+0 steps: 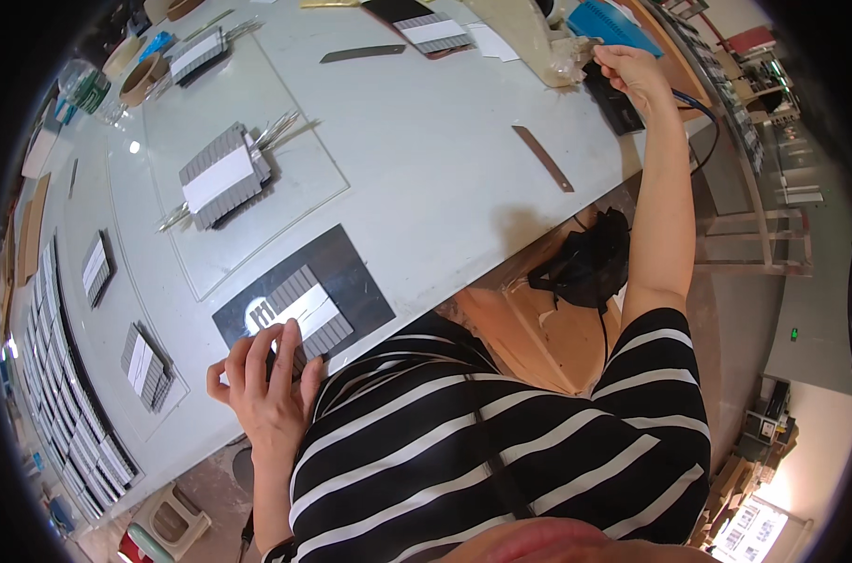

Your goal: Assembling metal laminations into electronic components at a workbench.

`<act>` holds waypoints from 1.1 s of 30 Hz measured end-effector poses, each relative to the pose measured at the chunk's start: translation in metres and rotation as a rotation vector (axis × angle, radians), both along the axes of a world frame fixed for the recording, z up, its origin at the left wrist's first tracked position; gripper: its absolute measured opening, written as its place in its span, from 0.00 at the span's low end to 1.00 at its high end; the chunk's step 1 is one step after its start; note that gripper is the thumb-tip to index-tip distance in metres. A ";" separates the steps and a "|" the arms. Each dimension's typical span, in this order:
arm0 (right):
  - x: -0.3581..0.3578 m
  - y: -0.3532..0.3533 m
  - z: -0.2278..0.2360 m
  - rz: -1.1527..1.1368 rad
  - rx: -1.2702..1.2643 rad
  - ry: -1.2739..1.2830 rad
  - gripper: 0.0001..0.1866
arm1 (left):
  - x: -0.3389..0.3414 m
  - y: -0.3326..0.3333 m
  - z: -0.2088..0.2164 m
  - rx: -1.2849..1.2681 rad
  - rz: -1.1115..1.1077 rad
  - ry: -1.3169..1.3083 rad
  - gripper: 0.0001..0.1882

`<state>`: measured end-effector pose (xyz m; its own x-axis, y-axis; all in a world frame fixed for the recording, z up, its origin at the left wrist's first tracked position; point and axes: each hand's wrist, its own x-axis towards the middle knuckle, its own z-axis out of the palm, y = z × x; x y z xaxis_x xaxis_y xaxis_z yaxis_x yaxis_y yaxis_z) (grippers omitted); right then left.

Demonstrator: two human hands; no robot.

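Note:
My left hand point(264, 380) rests with its fingers apart on a small stack of grey ribbed strips point(324, 328) with a white band across it. The stack lies on a black mat point(355, 267) at the table's near edge, next to a round white patch. At the far right, my right hand point(635, 73) is closed in a pinch beside a crumpled clear plastic bag point(565, 64). What its fingers hold is too small to make out. Just below that hand is a black box point(615, 101) with a cable.
Thicker ribbed bundles with thin wires point(224, 176) lie on a glass sheet point(299, 211). Two metal blades point(542, 158) lie on the table. Rows of banded stacks point(65, 375) line the left side. Tape rolls point(144, 80) and a plastic bottle point(83, 86) stand far left; a blue tray point(615, 26) sits far right.

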<state>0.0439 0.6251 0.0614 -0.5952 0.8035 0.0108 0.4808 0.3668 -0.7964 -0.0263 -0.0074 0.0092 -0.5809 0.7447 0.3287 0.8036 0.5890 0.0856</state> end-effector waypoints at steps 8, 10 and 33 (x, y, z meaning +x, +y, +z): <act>-0.006 0.007 0.005 0.103 0.882 -1.138 0.20 | -0.002 0.007 0.006 0.120 -0.010 -0.041 0.22; -0.001 -0.063 -0.006 -0.124 0.292 -0.206 0.10 | -0.004 0.010 0.004 0.133 0.002 -0.044 0.23; -0.012 -0.438 -0.046 0.620 0.263 0.106 0.05 | -0.002 0.011 -0.005 0.170 -0.028 -0.046 0.24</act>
